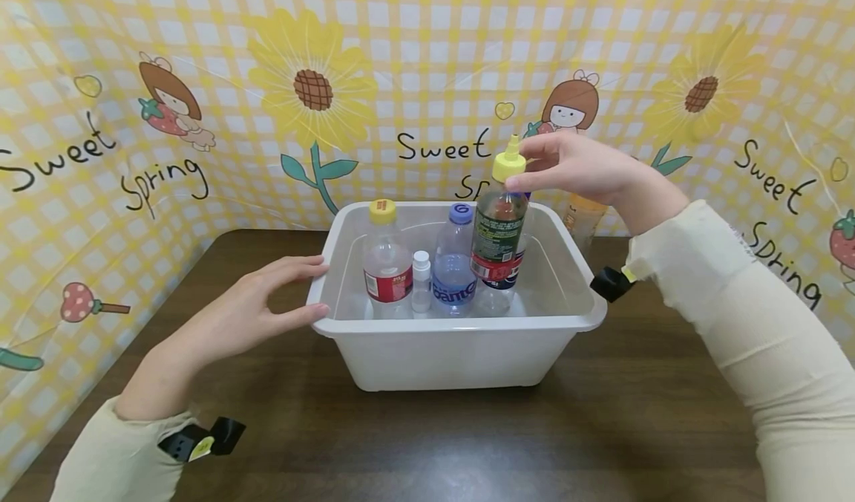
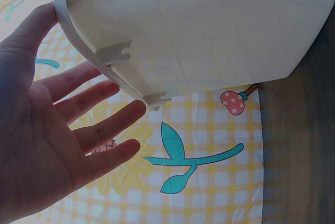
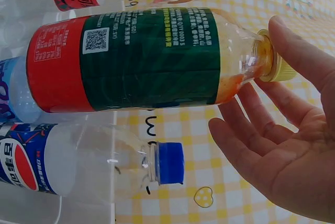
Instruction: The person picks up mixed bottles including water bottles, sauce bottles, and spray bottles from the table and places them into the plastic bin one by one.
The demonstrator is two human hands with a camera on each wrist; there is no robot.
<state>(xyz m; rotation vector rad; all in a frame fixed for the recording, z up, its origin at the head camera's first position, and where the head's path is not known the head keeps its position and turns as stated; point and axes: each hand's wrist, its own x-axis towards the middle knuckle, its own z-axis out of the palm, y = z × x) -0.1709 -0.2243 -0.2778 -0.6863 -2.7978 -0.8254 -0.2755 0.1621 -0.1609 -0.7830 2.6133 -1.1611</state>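
Note:
My right hand [image 1: 588, 171] pinches the yellow nozzle cap of a squeeze bottle [image 1: 497, 231] with a green and red label. The bottle hangs upright over the right part of a white plastic tub [image 1: 441, 357], with orange-red residue near its neck in the right wrist view. My left hand [image 1: 247, 309] touches the tub's left rim, its fingers extended. Inside the tub stand a yellow-capped clear bottle [image 1: 389, 285], a small white-capped bottle [image 1: 421, 283], a blue-capped water bottle [image 1: 454, 268] and a Pepsi bottle [image 3: 23, 158], which the squeeze bottle partly hides in the head view.
Behind the tub's right rim stands an orange-topped container [image 1: 585, 212], partly hidden by my right hand and the tub. The tub rests on a dark wooden table [image 1: 427, 442]. A yellow checked cloth [image 1: 427, 64] hangs around the back and sides.

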